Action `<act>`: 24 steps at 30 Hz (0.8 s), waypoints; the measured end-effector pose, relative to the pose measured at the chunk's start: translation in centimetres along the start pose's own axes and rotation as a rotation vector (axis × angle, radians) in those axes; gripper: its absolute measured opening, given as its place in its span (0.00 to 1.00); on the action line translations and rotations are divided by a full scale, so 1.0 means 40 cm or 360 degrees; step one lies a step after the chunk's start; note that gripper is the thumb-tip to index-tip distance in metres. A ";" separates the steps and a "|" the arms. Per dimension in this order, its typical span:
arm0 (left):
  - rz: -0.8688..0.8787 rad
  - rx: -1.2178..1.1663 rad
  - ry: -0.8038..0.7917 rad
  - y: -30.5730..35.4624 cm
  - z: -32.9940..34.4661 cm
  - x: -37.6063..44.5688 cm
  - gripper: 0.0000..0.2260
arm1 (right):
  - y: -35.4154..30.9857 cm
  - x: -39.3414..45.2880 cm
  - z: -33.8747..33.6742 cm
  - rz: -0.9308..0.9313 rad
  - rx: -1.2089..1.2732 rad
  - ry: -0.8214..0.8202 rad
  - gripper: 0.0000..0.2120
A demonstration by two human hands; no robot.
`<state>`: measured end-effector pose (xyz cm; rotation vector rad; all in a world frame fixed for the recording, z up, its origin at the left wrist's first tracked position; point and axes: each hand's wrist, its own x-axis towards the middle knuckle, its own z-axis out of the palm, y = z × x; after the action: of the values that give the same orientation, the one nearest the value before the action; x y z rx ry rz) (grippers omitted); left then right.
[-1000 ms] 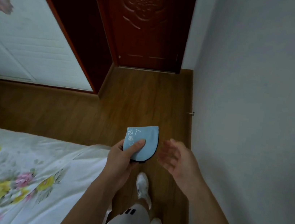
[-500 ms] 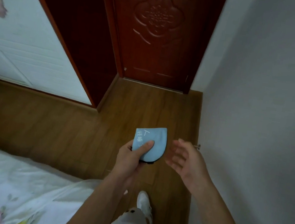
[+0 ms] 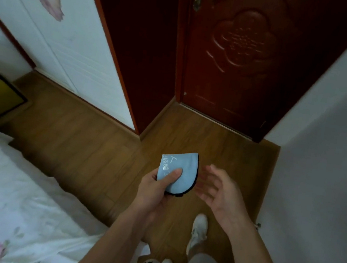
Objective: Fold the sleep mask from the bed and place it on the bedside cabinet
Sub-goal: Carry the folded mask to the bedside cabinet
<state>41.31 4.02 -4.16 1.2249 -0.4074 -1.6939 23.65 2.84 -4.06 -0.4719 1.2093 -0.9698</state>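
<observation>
**Folded mask in the left hand, above the floor**

I see the wood floor filling the middle, the floral-sheeted bed at lower left, a dark red door ahead. My left hand pinches the folded blue sleep mask, thumb on top. My right hand hovers beside it, fingers spread, seemingly not touching.

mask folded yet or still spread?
Folded. The sleep mask shows as a single half-oval with one straight edge, pinched under the left hand thumb; the right hand is open beside it.
</observation>
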 end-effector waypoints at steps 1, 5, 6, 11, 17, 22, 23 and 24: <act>0.0019 -0.0005 0.0036 0.014 -0.002 0.025 0.16 | -0.014 0.036 0.012 0.0014 -0.0011 -0.0033 0.15; 0.0098 -0.0090 0.0169 0.081 0.006 0.147 0.18 | -0.084 0.202 0.065 0.0075 -0.0113 -0.0184 0.13; 0.0107 -0.0115 0.0204 0.099 0.012 0.183 0.18 | -0.106 0.247 0.079 0.0092 -0.0146 -0.0223 0.13; 0.0167 -0.0183 0.0391 0.205 0.071 0.365 0.17 | -0.252 0.482 0.151 0.0183 -0.0262 -0.0383 0.13; 0.0302 -0.0354 0.0636 0.332 0.120 0.508 0.19 | -0.383 0.690 0.270 0.0316 -0.0439 -0.0621 0.22; 0.0412 -0.0515 0.0865 0.402 0.064 0.534 0.19 | -0.380 0.789 0.413 0.0451 -0.0611 -0.0832 0.15; 0.0437 -0.0544 0.0917 0.411 0.043 0.533 0.19 | -0.372 0.800 0.445 0.0471 -0.0653 -0.0881 0.16; 0.0462 -0.0576 0.0966 0.418 0.023 0.531 0.19 | -0.363 0.809 0.479 0.0495 -0.0692 -0.0929 0.18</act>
<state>48.47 -22.04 -3.13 1.2623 0.0894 -1.0244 37.35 -35.06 -4.99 -0.8164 0.9114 -0.2588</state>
